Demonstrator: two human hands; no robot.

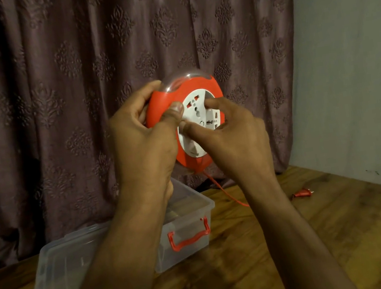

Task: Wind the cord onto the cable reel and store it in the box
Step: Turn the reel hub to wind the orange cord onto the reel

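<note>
Cable reel (165,98): we grip its rim in our left hand (142,141), steadying it above the box (191,221); right hand (230,133) fingertips press the white hub for winding; cord (226,192) trails below.

The cable reel (187,122) has a bright red body, a white round face with small grey and red socket holes, and a clear see-through part at the top edge. The cord (226,192) hanging from it is thin and red, and the plug (302,194) lying on the surface is also red. The box (186,224) is of clear, slightly milky plastic with a red handle (189,236). The surface (346,232) is brown wood with dark grain marks. The curtain (97,59) is dull purple-brown with a repeated raised leaf-like ornament. The wall (357,57) is pale grey
</note>
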